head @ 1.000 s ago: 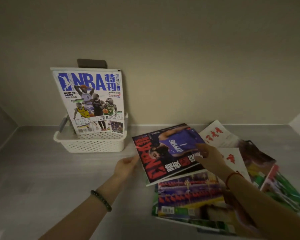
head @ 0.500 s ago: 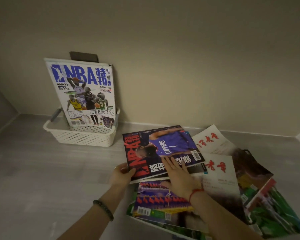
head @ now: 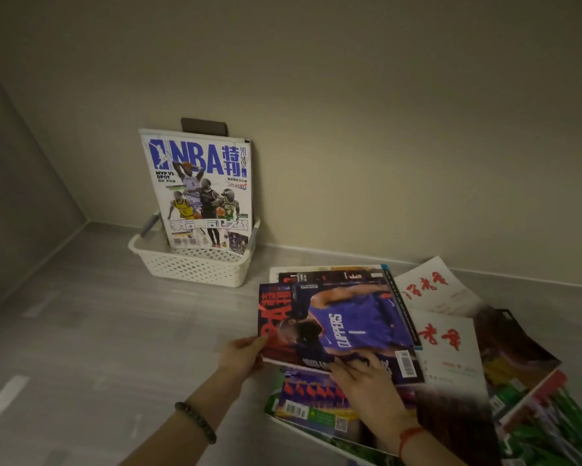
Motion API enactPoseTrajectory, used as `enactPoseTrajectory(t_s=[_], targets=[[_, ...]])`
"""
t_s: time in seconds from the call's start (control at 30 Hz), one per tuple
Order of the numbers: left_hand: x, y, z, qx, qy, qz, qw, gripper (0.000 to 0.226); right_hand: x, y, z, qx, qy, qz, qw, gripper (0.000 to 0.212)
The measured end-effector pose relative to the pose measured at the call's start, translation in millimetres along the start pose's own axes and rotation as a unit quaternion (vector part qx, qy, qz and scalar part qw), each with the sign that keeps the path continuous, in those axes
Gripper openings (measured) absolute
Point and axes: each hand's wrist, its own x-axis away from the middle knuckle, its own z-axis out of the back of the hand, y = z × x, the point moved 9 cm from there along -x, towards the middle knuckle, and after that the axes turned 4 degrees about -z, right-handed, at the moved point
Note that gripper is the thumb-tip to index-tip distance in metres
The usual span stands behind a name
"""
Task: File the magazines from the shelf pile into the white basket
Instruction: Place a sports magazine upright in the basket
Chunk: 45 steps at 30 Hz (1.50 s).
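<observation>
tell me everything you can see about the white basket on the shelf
The white basket is a low, rectangular tub, plastic by the look, its walls perforated with small holes under a rolled rim, with grey handles at the ends. It sits upright on the grey shelf near the back wall, left of the loose pile. An NBA magazine stands in it, leaning back, with more behind. Neither hand touches it.

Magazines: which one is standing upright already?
The white NBA magazine, standing in the white basket against the wall; all the others lie flat in the pile.
</observation>
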Motion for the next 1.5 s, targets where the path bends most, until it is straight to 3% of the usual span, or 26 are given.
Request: enactPoseTrajectory(t_s=[0.1, 0.17, 0.23, 0.37, 0.47, 0.57, 0.67, 0.73, 0.83, 1.0, 1.17, 1.37, 1.5], targets=[[9, 15, -6, 0.025, -0.074, 0.007, 0.997, 0.031, -1, 11, 20, -0.045, -0.002, -0.047, 0.998, 0.022], [13, 35, -9, 0.032, -0.117, -0.016, 0.992, 0.031, -8, 33, 40, -0.123, -0.015, -0.161, 0.979, 0.019], [14, 53, -8, 0.041, -0.132, -0.044, 0.989, 0.037, -17, 53, 62, -0.186, 0.029, -0.244, 0.951, 0.019], [17, 66, -1, 0.015, -0.141, -0.053, 0.989, 0.069, -45, 60, 121, -0.271, 0.132, -0.260, 0.917, 0.022], [22, 73, 2, -0.003, -0.178, -0.069, 0.982, 0.079, -58, 66, 158, -0.388, 0.194, -0.285, 0.855, 0.022], [31, 105, 6, -0.005, -0.221, -0.162, 0.962, 0.051, -72, 55, 173, -0.516, 0.214, -0.300, 0.773, 0.032], [26, 145, 35, 0.105, -0.181, -0.206, 0.956, 0.026, -94, 39, 178, -0.573, 0.221, -0.327, 0.718, 0.035], [17, 173, 69, 0.110, -0.112, -0.240, 0.958, 0.019, -118, 26, 184, -0.560, 0.209, -0.314, 0.737, 0.027], [4, 215, 117, 0.066, -0.046, -0.296, 0.952, 0.028, -156, -1, 183, -0.551, 0.183, -0.277, 0.765, 0.008], [-25, 275, 181, 0.055, 0.012, -0.333, 0.941, 0.023, -215, -27, 174, -0.545, 0.195, -0.290, 0.762, 0.012], [-66, 314, 210, -0.034, 0.059, -0.361, 0.930, 0.014, -274, -28, 151, -0.533, 0.202, -0.338, 0.749, 0.015], [-137, 299, 215, -0.028, 0.065, -0.323, 0.944, 0.023, -307, -17, 93, -0.528, 0.180, -0.383, 0.736, 0.011], [-177, 271, 213, -0.048, 0.069, -0.273, 0.958, 0.024, -307, -16, 46, -0.523, 0.125, -0.419, 0.732, 0.028]])
